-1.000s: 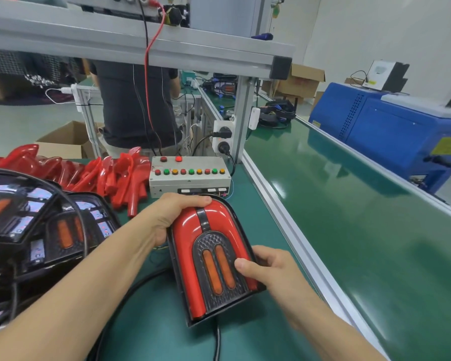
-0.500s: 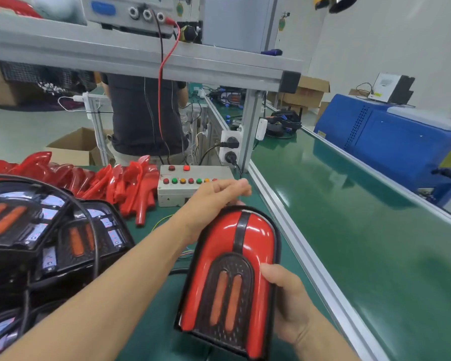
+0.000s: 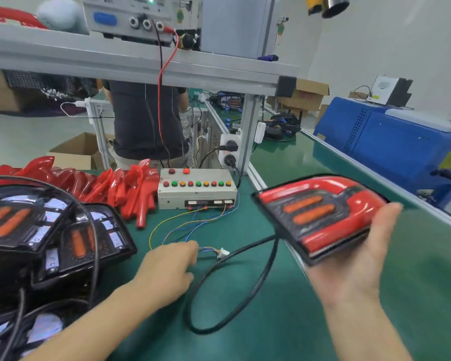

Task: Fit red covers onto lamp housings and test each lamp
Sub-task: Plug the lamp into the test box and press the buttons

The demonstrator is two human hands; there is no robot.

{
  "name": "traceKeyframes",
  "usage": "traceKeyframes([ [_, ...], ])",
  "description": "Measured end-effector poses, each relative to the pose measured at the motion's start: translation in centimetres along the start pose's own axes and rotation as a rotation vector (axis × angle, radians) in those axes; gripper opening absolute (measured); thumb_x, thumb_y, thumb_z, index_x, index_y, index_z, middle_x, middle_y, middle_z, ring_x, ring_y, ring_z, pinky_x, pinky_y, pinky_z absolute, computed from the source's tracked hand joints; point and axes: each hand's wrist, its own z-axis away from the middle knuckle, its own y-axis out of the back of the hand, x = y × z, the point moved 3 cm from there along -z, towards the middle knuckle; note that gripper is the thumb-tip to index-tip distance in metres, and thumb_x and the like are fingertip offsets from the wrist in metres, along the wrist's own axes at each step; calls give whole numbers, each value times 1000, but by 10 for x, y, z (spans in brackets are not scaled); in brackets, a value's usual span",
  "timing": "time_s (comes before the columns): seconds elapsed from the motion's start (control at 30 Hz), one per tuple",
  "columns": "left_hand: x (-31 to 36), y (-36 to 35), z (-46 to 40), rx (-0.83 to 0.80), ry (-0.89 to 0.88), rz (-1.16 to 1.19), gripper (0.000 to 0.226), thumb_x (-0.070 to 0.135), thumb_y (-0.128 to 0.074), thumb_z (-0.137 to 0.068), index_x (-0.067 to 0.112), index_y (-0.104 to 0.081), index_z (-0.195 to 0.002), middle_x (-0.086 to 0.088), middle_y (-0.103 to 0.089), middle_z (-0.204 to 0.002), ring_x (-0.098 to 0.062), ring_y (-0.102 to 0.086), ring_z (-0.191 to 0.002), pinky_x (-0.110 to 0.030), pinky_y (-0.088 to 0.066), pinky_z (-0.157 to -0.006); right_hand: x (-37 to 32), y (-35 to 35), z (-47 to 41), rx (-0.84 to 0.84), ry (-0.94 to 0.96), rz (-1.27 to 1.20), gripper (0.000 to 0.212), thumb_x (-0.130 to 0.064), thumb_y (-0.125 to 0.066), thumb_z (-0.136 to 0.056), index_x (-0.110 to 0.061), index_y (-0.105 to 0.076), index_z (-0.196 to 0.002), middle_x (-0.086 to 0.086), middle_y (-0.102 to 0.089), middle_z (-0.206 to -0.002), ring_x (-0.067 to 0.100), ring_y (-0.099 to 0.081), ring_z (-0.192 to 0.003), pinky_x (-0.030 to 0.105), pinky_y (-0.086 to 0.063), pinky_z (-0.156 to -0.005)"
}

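My right hand holds an assembled lamp, a black housing with a red cover and two orange strips, lifted sideways over the bench's right edge. The lamp's black cable loops down onto the green mat. On the mat my left hand lies with its fingers curled over thin coloured wires that end in a small white connector. These wires run from the grey test box with its row of coloured buttons.
Loose red covers are piled left of the test box. Bare black housings with cables are stacked at the left. A green conveyor belt runs along the right, beside a blue machine. A person stands behind the bench.
My right hand has lifted the lamp off the mat and swung it right, turning it sideways. My left hand let go of the lamp's top and dropped to the wires on the mat.
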Motion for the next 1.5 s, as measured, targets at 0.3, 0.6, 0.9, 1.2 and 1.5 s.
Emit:
traceKeyframes([
  [0.3,25,-1,-7,160,14,82,26,39,-40,-92,22,-61,-94,6,-65,-98,-22,-59,-96,-31,-42,-71,14,26,-23,217,-146,30,38,-58,-64,-70,-25,-81,-76,4,-74,-107,20,-72,-94,43,-56,-87],
  [0.6,68,-18,-40,-76,75,-90,19,9,-52,-83,12,-55,-102,-9,-62,-113,-31,-59,-106,-32,-38,-71,22,83,-22,300,-258,162,35,-51,-59,-83,-25,-81,-81,7,-76,-97,24,-74,-79,43,-60,-65],
  [0.9,55,-10,-74,-79,26,-196,18,7,-52,-88,7,-57,-105,-12,-59,-116,-31,-57,-108,-33,-40,-74,26,101,-21,301,-552,473,42,-43,-70,-72,-7,-72,-94,22,-74,-92,36,-73,-73,45,-57,-53],
  [1.2,4,64,-60,486,145,220,21,17,-51,-92,14,-65,-108,-12,-68,-100,-34,-61,-95,-38,-47,-78,37,117,-44,268,-592,647,37,-37,-52,-94,-9,-66,-115,17,-71,-111,31,-68,-101,46,-53,-87],
  [1.5,-22,82,-39,603,57,-20,20,7,-54,-88,12,-62,-105,-8,-60,-105,-37,-62,-83,-39,-42,-62,58,109,-78,306,-455,983,29,-32,-54,-96,-7,-68,-97,10,-76,-81,26,-72,-70,36,-59,-69],
])
